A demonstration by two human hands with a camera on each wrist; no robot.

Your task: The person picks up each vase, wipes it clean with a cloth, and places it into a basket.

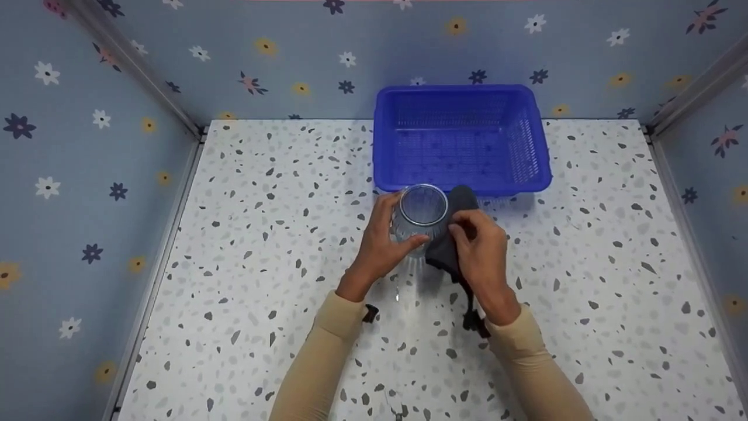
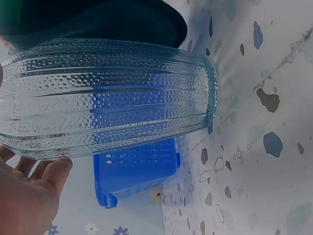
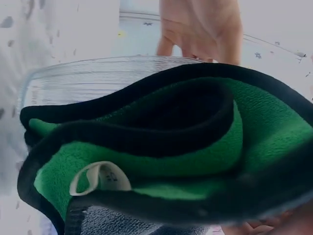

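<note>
A clear ribbed glass jar point(image 1: 425, 223) stands upright near the middle of the table, its round mouth facing up. My left hand point(image 1: 377, 242) grips it from the left, thumb in front and fingers round the back. In the left wrist view, the dimpled wall of the jar point(image 2: 122, 98) fills much of the picture. My right hand point(image 1: 482, 251) pinches a dark grey cloth point(image 1: 445, 252) against the jar's right side. Folded over, the cloth point(image 3: 190, 166) shows a green fleecy inner face, black edging and a white label in the right wrist view.
Behind the jar, a blue plastic basket point(image 1: 461, 188) with slotted walls stands against the flower-patterned back wall point(image 1: 292, 58). The speckled white table point(image 1: 263, 234) has patterned walls on both sides. Small black pieces point(image 1: 370, 313) lie by the wrists.
</note>
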